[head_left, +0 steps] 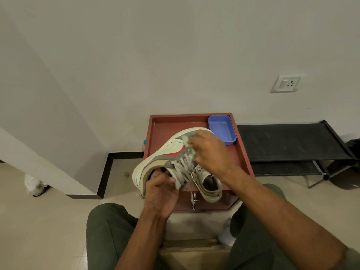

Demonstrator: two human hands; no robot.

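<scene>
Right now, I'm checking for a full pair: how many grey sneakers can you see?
2. The first sneaker is gripped by the left hand, while the right hand pinches its laces. The second sneaker sits beside it on the red tray. Others may be hidden.

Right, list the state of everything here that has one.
sneaker: held tilted above the cabinet top, sole to the left.
left hand: grips the sneaker's collar.
right hand: pinches the laces near the toe.
blue tub: empty, in the back right corner of the cabinet top.
wall socket: nothing plugged in.
second shoe: rests at the front edge, opening up.
</scene>
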